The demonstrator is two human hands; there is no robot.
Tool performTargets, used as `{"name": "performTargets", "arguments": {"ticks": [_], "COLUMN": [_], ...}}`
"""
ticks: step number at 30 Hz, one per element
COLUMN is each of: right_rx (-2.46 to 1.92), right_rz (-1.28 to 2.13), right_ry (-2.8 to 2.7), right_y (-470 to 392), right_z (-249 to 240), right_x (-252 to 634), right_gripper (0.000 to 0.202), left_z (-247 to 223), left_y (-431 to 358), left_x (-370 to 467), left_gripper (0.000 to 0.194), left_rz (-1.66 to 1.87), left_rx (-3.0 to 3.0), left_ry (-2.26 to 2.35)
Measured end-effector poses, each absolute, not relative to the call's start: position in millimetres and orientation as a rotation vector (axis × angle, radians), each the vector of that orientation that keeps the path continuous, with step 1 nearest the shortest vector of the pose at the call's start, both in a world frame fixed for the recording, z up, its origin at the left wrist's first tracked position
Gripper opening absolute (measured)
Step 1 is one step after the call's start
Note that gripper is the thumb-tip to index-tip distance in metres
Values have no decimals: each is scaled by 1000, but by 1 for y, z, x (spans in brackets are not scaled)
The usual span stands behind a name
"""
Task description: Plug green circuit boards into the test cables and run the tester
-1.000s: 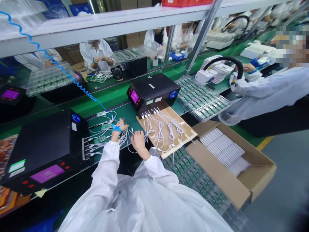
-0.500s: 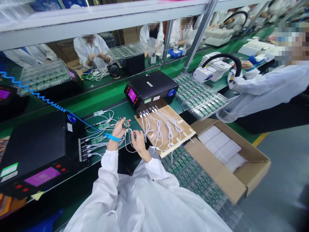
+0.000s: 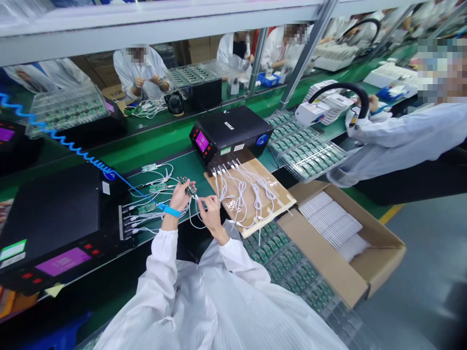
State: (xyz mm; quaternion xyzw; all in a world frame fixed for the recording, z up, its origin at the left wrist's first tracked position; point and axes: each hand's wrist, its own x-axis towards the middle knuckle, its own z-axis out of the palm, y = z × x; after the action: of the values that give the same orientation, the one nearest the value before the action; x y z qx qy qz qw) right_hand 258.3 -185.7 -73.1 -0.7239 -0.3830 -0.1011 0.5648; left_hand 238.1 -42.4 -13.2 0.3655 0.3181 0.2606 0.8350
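Observation:
My left hand [image 3: 179,198], with a blue wrist strap [image 3: 170,210], is closed around a small green circuit board [image 3: 189,189]. Close on its right, my right hand [image 3: 210,214] pinches the white plug of a cable at the board's lower edge. Whether the plug is seated in the board cannot be made out. Left of my hands, several green boards [image 3: 158,187] on white cables lie on the green bench. A black box [image 3: 233,127] with a pink screen stands beyond my hands, its white cables [image 3: 239,194] running over a cardboard sheet [image 3: 270,192].
Another black box [image 3: 51,209] stands at the left, below a coiled blue cord [image 3: 69,143]. On the right are an open carton [image 3: 383,243] of white items and trays of boards [image 3: 306,148]. A person in a white coat [image 3: 408,131] works at the far right.
My right hand's fingers have come up against the board's lower edge with the plug. The board has tilted a little in my left hand. The view has shifted slightly.

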Motion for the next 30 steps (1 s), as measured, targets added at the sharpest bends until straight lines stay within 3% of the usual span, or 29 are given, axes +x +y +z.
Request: {"name": "performTargets", "arguments": {"ticks": [17, 26, 30], "right_rx": [-1754, -1801, -1790], "right_rz": [-169, -154, -159], "right_ry": [-907, -883, -900], "right_y": [-188, -187, -188], "right_z": [-68, -71, -71], "right_x": [260, 264, 267], "right_gripper": [20, 21, 20], "left_z": [-13, -15, -21], "left_y": [-46, -57, -57], "left_x": [234, 230, 229], "left_gripper": [24, 58, 63], "left_rz": [583, 651, 639], "left_rx": [788, 904, 938], "left_ry": [619, 595, 595]}}
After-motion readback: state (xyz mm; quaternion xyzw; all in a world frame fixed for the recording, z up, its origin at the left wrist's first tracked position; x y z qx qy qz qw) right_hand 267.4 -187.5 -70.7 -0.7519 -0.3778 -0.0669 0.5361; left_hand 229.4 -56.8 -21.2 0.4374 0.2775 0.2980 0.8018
